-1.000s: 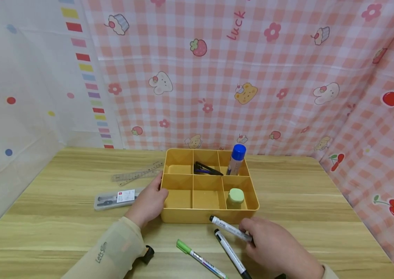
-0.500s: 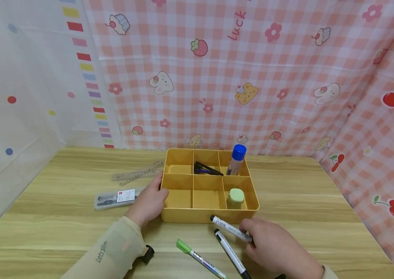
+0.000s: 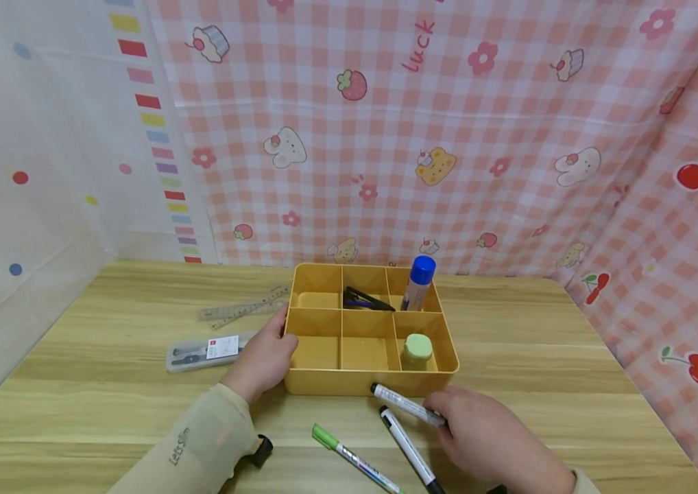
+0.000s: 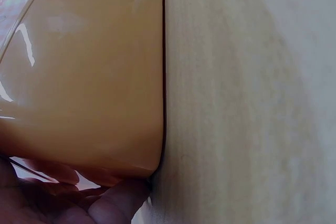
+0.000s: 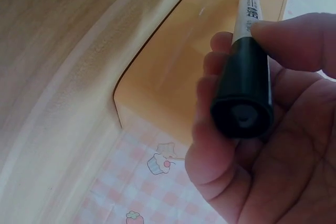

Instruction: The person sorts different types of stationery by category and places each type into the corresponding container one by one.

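Observation:
A yellow organizer box (image 3: 330,382) with several compartments stands mid-table. My left hand (image 3: 262,360) holds its left side, thumb by the rim; in the left wrist view, the fingers (image 4: 118,203) touch the box wall. My right hand (image 3: 485,432) pinches a white marker (image 3: 407,404) with black ends, tilted in front of the box. Its thumb (image 5: 294,40) presses the barrel in the right wrist view. Another white marker (image 3: 409,449) and a green-capped marker (image 3: 355,458) lie on the table below.
Inside the box are a blue-capped glue stick (image 3: 418,283), a light green lidded jar (image 3: 417,351) and dark slender items (image 3: 367,300). Left of it lie clear rulers (image 3: 244,309) and a compass set in a case (image 3: 207,353). A patterned cloth (image 3: 386,137) hangs behind.

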{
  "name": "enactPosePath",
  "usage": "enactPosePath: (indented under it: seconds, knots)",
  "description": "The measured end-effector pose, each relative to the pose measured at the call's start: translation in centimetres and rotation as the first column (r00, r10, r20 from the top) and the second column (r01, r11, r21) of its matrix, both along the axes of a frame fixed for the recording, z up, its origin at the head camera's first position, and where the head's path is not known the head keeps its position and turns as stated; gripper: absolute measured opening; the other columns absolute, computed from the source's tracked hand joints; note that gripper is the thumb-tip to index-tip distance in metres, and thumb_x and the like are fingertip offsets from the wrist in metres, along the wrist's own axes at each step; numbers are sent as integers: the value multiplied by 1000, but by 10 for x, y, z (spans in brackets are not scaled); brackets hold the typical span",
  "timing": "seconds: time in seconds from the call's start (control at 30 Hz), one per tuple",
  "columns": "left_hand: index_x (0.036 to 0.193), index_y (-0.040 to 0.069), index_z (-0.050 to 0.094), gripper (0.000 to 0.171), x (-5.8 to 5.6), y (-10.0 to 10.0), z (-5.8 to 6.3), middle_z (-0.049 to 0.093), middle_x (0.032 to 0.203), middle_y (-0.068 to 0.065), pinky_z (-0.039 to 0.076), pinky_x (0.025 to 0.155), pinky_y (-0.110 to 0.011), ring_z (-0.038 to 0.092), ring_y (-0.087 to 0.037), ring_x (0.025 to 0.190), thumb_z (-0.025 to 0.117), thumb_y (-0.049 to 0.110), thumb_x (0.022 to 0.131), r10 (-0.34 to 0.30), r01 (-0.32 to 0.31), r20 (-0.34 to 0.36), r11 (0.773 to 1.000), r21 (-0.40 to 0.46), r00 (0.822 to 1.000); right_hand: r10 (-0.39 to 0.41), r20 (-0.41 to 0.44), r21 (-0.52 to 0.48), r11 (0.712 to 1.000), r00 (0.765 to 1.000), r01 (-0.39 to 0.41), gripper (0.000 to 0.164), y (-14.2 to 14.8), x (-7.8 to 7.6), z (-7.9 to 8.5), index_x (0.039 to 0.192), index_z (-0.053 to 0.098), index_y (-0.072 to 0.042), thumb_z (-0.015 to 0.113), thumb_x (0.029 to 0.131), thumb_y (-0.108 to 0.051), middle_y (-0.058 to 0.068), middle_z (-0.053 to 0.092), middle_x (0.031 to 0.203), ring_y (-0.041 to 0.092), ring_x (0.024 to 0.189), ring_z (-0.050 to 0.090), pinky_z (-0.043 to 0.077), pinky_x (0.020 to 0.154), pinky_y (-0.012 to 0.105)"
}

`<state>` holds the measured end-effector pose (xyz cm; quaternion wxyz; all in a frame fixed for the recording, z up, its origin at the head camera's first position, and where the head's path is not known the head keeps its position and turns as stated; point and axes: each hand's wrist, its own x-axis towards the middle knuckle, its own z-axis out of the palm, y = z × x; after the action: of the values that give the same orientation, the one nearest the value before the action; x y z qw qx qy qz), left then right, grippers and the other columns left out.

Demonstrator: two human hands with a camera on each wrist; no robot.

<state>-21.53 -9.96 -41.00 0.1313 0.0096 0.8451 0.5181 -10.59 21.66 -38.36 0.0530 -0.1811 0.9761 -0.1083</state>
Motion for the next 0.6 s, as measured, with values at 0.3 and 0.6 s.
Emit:
enactPosePath:
  seconds: [0.3, 0.6]
  knots:
    - [171, 28, 11, 68, 0, 0, 0, 24, 176, -5, 16, 130, -62, 21, -35, 162, 36, 24, 108, -1, 1, 3, 1000, 1, 1000, -27, 39, 1, 1000, 999, 27, 18, -2, -1, 3, 107, 75, -17, 76, 91, -10, -12, 62, 86, 5, 74, 52, 53, 70, 32]
    - [171, 28, 11, 68, 0, 0, 1, 24, 176, -5, 16, 130, -62, 21, -35, 162, 36, 23, 108, 0, 0, 3, 1000, -2, 1000, 28, -107, -53, 998, 994, -34, 28, -1, 2, 8, 117, 73, -19, 72, 92, -5, -13, 65, 96, 3, 84, 57, 55, 73, 31]
